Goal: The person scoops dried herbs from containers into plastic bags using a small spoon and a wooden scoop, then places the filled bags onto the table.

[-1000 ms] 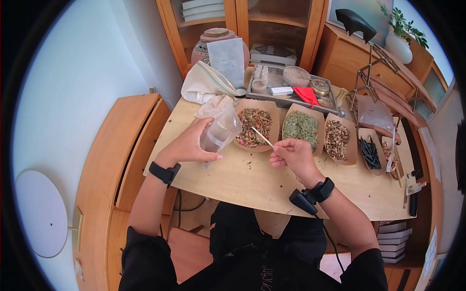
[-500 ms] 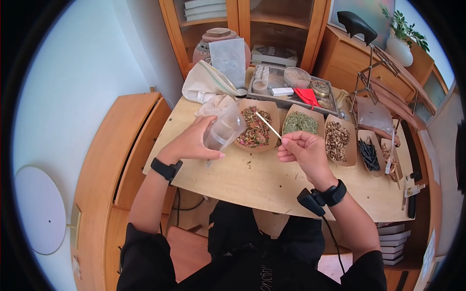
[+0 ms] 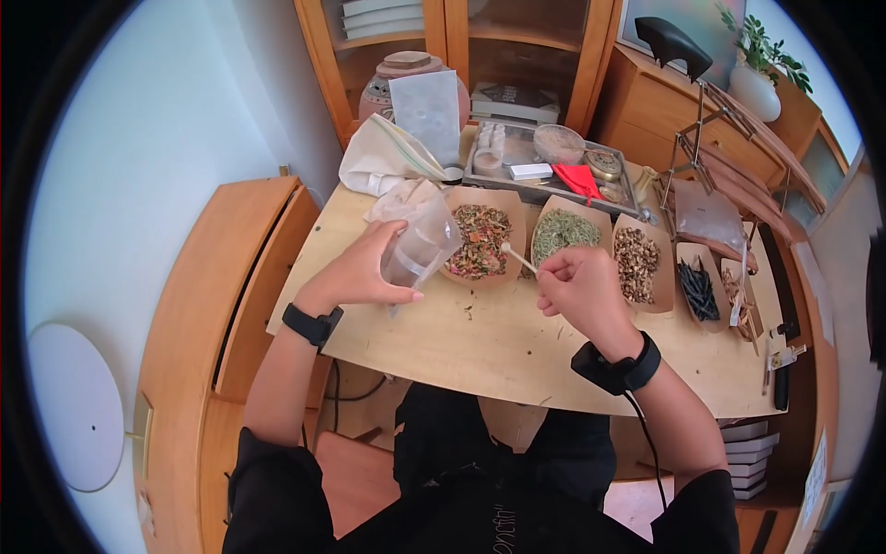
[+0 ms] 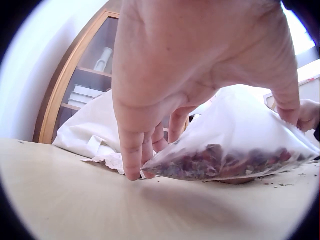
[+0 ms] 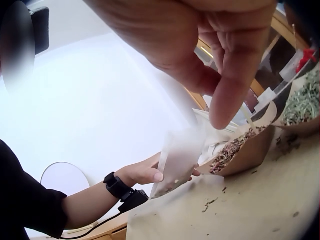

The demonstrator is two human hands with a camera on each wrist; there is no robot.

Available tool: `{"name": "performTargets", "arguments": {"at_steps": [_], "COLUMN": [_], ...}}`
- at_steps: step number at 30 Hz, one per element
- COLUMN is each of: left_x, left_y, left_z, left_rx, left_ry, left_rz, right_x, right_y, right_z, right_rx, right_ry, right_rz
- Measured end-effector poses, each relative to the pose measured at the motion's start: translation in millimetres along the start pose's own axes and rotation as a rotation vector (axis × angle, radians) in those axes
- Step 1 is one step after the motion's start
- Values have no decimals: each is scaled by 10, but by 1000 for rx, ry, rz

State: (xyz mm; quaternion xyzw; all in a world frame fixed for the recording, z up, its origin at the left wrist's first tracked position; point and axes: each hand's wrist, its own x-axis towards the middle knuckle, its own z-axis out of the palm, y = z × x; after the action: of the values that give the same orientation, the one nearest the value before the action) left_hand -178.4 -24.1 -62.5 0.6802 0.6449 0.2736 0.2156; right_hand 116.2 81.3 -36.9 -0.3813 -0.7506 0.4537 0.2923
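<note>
My left hand [image 3: 365, 268] holds a translucent bag [image 3: 426, 242] between thumb and spread fingers, at the table's left. In the left wrist view, dark reddish and green dried bits lie in the bottom of the bag [image 4: 225, 160]. My right hand [image 3: 581, 286] pinches a thin pale stick [image 3: 524, 258] with a small rounded end. That end is over the right side of a paper tray [image 3: 517, 214] of mixed dried petals and herbs [image 3: 480, 235]. In the right wrist view, the fingers hide most of the stick.
To the right stand paper trays of green herb [image 3: 565, 231], brown pieces [image 3: 637, 263] and dark strips [image 3: 699, 288]. Behind are a cream pouch [image 3: 383, 157] and a grey tray [image 3: 517, 189] with a red cloth [image 3: 577, 180]. Loose bits lie on the table [image 3: 443, 332].
My right hand has moved a little right and turned over; the stick's end has shifted to the right side of the petal tray. My left hand and the bag stay almost still.
</note>
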Motion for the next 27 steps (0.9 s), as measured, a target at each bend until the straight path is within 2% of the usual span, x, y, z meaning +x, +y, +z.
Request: {"name": "performTargets", "arguments": {"at_steps": [2,6,8,11,17,27], "left_x": [-12,-27,-24,-24,-18,-2], "left_y": [-14,-56,-60,-74,-61,-64], "left_z": [2,18,18,15,-3,11], "left_rx": [-6,-32,-30,-27,3,-27], "left_ry": [-2,1,3,2,2,-1], "left_rz": [-15,-21,-22,-26,-14,-22], "right_x": [25,153,213,227,179,109], "right_y": [22,214,322,402,439,394], "right_z": [50,185,257,329,342,250], "right_rx": [35,67,254,352,497,573], "right_ry": [-33,-76,-106,-122,-89,-55], "right_rz": [114,123,172,212,246,230]}}
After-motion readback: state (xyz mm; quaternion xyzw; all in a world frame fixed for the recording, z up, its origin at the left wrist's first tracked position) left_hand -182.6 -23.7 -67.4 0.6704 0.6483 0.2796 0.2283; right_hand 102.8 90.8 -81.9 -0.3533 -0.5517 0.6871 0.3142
